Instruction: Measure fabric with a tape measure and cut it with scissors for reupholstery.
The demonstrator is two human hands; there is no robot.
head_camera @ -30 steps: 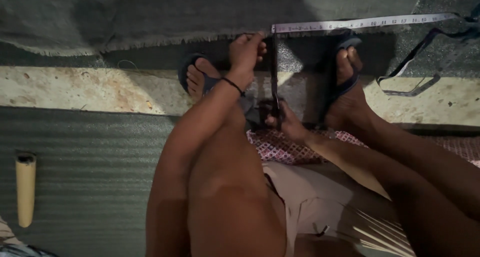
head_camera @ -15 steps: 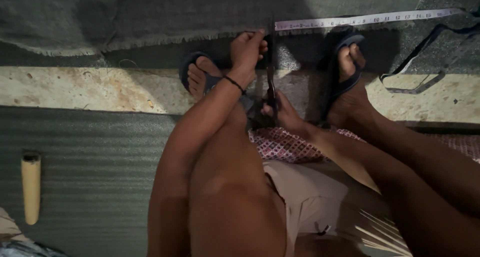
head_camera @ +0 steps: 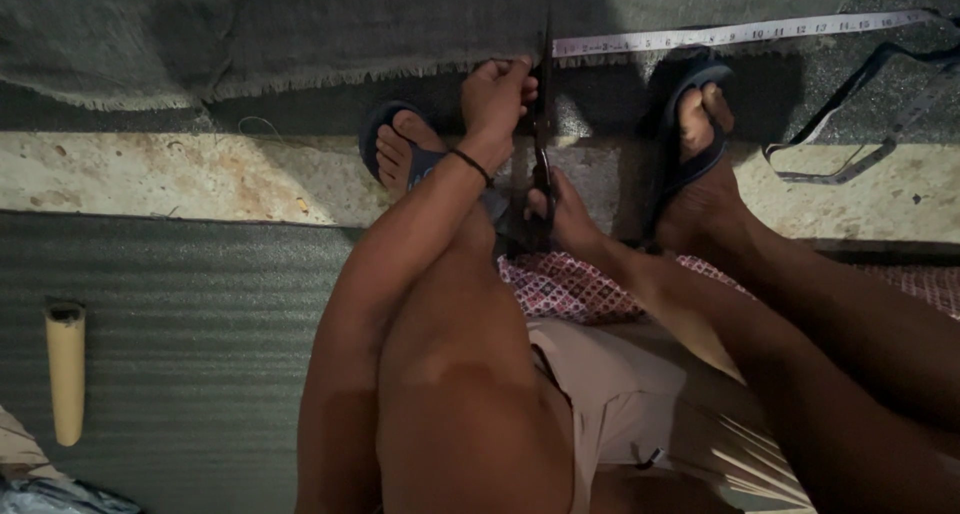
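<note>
Scissors [head_camera: 541, 124] — handles hidden by right hand [head_camera: 563, 217], dim

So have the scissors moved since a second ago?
Yes. The scissors have pushed forward: their tip now reaches the frayed edge of the grey cloth beside the tape measure, where earlier it lay short of it.
</note>
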